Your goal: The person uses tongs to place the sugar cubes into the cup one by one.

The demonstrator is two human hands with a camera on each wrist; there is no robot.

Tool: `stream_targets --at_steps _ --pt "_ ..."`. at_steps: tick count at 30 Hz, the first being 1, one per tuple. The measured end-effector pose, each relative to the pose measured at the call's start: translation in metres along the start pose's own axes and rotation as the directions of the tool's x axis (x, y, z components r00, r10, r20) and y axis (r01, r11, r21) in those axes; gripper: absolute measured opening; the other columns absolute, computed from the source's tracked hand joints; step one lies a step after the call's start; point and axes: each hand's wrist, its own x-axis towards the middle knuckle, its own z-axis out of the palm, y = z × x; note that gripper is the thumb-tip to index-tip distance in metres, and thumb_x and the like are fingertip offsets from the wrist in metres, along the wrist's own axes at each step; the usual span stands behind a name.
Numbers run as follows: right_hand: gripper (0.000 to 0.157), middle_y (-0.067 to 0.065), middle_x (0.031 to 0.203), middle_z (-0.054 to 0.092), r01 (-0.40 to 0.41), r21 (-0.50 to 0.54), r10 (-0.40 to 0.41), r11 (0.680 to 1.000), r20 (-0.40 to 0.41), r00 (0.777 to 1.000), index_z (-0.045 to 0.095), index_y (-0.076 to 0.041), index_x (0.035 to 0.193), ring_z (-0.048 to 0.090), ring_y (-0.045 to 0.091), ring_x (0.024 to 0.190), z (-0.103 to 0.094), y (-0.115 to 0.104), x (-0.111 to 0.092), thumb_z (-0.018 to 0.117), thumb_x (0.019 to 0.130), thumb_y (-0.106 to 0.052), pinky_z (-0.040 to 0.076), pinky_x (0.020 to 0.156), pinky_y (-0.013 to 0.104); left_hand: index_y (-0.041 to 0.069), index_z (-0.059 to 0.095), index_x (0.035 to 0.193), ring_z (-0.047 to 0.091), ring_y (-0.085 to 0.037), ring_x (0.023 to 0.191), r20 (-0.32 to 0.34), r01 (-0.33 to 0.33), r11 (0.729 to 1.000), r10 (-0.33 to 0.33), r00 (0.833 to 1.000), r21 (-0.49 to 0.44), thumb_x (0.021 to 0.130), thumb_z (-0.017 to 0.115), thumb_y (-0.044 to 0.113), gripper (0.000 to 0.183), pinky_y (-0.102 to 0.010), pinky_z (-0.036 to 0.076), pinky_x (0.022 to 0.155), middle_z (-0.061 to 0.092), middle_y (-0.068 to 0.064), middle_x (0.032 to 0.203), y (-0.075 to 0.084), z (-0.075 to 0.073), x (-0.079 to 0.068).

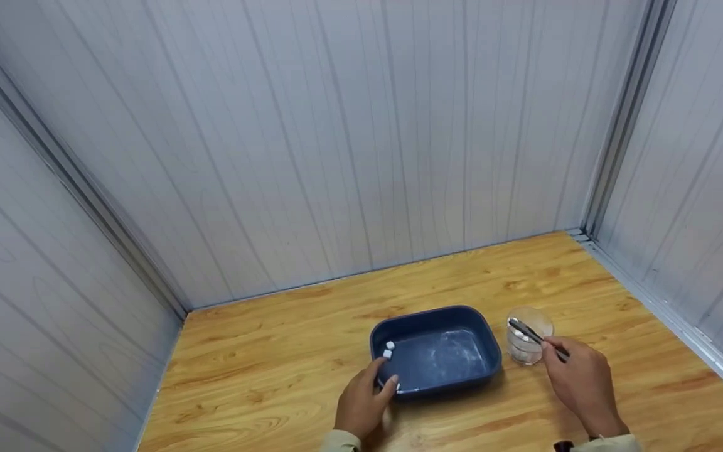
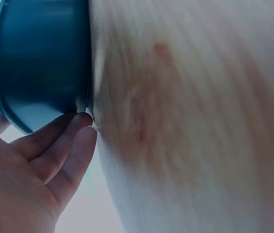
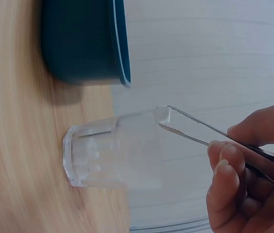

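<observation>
My left hand [image 1: 361, 398] grips the near left corner of a dark blue rectangular basin [image 1: 493, 358], the thumb over its rim. In the left wrist view, fingers [image 2: 66, 162] of that hand lie against the basin's outer wall [image 2: 42, 63], low down by the tabletop. My right hand [image 1: 581, 380] pinches metal tweezers [image 1: 528, 329] between thumb and fingers. Their tips hold a small white cube [image 3: 163, 114] at the mouth of a clear drinking glass [image 3: 98, 158], which stands upright just right of the basin.
Small white cubes [image 1: 390, 345] lie inside the basin along its left side. Everything stands on a wood-grain table [image 1: 261, 376]. Pale panel walls [image 1: 336, 157] rise behind it and on both sides, with metal strips [image 1: 625, 113] at the corners.
</observation>
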Motion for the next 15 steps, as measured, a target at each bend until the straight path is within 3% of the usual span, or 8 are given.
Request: stream_targets --at_steps 12,15 --pt "0.023 0.017 0.099 0.067 -0.077 -0.042 0.079 0.996 0.058 0.995 0.069 -0.001 0.102 0.062 0.034 0.093 0.0004 0.0091 0.0033 0.06 0.087 -0.016 0.046 0.075 0.05 0.029 0.055 0.127 0.056 -0.018 0.107 0.0 0.007 1.0 -0.007 1.0 -0.007 0.086 0.056 0.054 0.048 -0.044 0.044 0.087 0.061 0.003 0.115 0.0001 0.0006 0.0002" --pt "0.024 0.016 0.097 0.068 -0.091 -0.056 0.095 0.994 0.076 0.993 0.07 -0.001 0.101 0.063 0.032 0.088 -0.0004 0.0105 0.0043 0.06 0.087 -0.018 0.047 0.071 0.049 0.029 0.055 0.127 0.057 -0.018 0.106 -0.002 -0.003 1.0 0.003 1.0 -0.009 0.086 0.056 0.053 0.047 -0.044 0.045 0.087 0.061 0.003 0.114 0.001 0.0012 0.0006"
